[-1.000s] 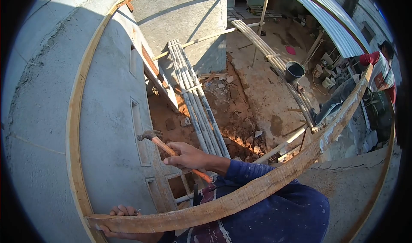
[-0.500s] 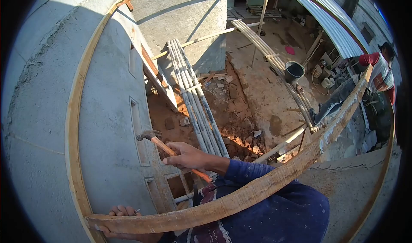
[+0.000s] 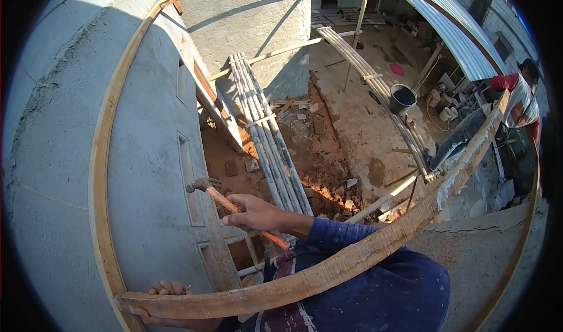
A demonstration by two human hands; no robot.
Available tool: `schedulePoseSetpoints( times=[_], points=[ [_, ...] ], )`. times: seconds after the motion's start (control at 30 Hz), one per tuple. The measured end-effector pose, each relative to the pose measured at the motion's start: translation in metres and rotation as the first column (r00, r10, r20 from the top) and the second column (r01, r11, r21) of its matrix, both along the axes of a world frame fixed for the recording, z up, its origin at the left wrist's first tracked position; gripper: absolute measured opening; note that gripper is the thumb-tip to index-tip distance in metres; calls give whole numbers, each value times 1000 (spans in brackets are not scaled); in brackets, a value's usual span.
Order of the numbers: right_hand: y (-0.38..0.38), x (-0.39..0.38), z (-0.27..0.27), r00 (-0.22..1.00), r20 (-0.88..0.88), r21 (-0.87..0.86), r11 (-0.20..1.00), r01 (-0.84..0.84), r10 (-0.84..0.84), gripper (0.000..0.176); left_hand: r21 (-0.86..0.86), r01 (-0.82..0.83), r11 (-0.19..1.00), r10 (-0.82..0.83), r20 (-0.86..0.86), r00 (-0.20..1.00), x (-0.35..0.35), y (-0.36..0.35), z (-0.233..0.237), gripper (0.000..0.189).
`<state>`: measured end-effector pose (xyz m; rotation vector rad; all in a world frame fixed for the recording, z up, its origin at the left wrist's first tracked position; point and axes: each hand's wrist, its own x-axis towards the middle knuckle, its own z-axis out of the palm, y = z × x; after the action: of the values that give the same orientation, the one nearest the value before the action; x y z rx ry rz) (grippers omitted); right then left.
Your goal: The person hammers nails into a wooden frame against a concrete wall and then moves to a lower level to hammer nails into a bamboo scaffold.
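Note:
My right hand (image 3: 255, 213) is closed round the orange handle of a claw hammer (image 3: 226, 202). The hammer's metal head points left, in front of the grey plastered wall. At lower left my left hand (image 3: 167, 290) grips the near end of a long wooden beam (image 3: 328, 267), fingers over its far side and part of the hand hidden beneath it. A small thin metal piece, perhaps a nail, shows by those fingertips. The beam's end meets an upright wooden strip (image 3: 101, 185) along the wall. From there the beam crosses before my body toward the right.
Another person (image 3: 519, 103) stands at the right near the beam's far end. Below are bambooscaffold platforms (image 3: 267, 138), with a black bucket (image 3: 403, 97) on the farther one. Rubble and dirt cover the ground. A corrugated metal roof (image 3: 448, 27) lies at upper right.

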<state>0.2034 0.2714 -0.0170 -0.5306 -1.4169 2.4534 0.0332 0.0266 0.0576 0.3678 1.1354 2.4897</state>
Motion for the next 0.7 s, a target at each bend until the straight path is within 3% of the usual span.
schedulePoseSetpoints(
  times=[0.1, 0.23, 0.43, 0.7],
  points=[
    [2, 2, 6, 1000, 14, -4, 1000, -6, 6, 42, -4, -97, 995, 97, 0, 995, 7, 7, 4, 68],
    [1, 0, 1, 1000, 6, -10, 1000, -5, 5, 41, 33, 26, 999, -25, -18, 1000, -1, 1, -2, 69],
    [1, 0, 6, 1000, 20, -9, 1000, -13, 14, 39, -38, -82, 996, 81, -22, 996, 6, 4, 3, 69],
    [-1, 1, 12, 999, 26, -15, 1000, -19, 19, 41, 35, 100, 994, -98, -38, 994, -6, -7, -6, 70]
  ],
)
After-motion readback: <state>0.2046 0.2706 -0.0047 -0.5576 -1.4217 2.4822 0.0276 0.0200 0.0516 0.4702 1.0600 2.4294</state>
